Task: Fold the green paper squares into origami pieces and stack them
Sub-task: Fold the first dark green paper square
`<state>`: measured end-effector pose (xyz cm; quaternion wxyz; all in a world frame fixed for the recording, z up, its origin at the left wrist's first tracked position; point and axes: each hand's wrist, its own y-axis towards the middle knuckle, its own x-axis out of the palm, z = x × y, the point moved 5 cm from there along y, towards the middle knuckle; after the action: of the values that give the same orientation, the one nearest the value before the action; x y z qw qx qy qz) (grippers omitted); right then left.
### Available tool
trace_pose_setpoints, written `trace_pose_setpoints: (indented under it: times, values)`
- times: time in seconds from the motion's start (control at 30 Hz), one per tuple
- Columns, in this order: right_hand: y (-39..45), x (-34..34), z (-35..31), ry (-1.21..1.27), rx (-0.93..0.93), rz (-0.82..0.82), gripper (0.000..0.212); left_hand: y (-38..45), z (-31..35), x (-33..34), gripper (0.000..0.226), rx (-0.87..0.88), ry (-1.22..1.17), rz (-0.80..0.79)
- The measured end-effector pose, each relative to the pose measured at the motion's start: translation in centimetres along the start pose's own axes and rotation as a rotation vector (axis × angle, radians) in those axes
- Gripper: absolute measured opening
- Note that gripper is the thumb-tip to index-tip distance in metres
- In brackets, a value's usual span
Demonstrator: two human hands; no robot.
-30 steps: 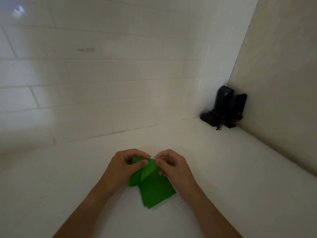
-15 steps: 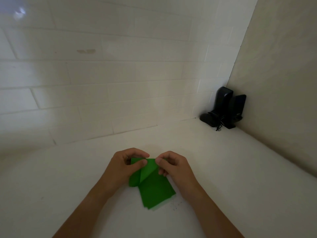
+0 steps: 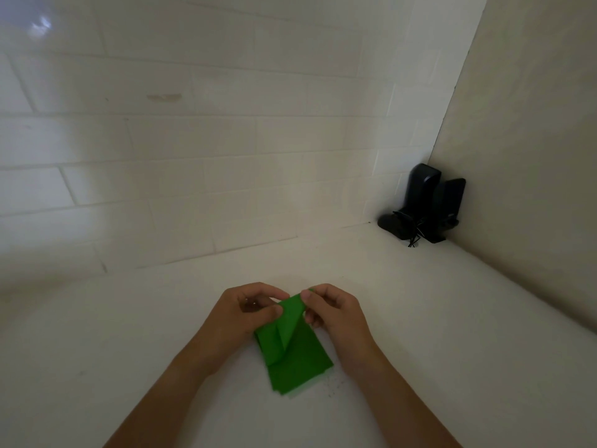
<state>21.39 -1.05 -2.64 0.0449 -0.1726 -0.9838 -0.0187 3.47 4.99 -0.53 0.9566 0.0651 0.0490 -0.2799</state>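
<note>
The left hand (image 3: 240,313) and right hand (image 3: 336,313) sit close together over a white counter (image 3: 452,318), fingers curled, each pinching the far end of a green sheet (image 3: 287,321). The left thumb presses on the sheet's left side; the right thumb and forefinger nip its top corner. The sheet is lifted between the hands and bent down its middle, its near end drooping onto a stack (image 3: 300,367) of flat green squares. The stack lies on the counter just below the hands, between the wrists, its edges slightly fanned at the near corner. Beyond the hands rises a white tiled wall (image 3: 193,156). Well off to the right hand's far side, a black gadget (image 3: 423,205) stands in the corner against a plain beige wall (image 3: 533,156).
</note>
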Motion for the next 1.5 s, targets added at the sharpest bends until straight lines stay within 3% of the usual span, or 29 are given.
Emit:
trace_pose_setpoints:
  times: [0.27,0.43,0.73,0.9,1.13,1.33,1.5]
  values:
    - [-0.3,0.0,-0.2,0.032,-0.03,0.063,0.014,0.0,-0.4,-0.1,0.021,-0.036,-0.009,0.037]
    - [-0.5,0.7,-0.3,-0.048,-0.019,-0.049,0.014,0.1,-0.8,-0.4,0.019,-0.055,-0.085,0.102]
    - [-0.1,0.4,0.1,-0.029,-0.005,0.018,0.012,0.0,-1.0,0.5,0.013,-0.116,-0.01,-0.011]
    - [-0.2,0.8,0.2,-0.126,0.01,-0.084,0.015,0.1,-0.9,-0.1,0.014,-0.114,-0.09,0.048]
    - [-0.1,0.6,0.2,-0.16,-0.013,-0.016,0.013,0.1,-1.1,0.0,0.015,-0.17,-0.111,0.072]
    - [-0.1,0.9,0.1,-0.2,-0.002,-0.096,0.014,0.1,-0.9,-0.5,0.013,-0.167,-0.161,0.131]
    - [0.0,0.6,0.2,-0.217,-0.02,-0.063,0.013,0.1,-1.0,-0.4,0.015,-0.171,-0.186,0.113]
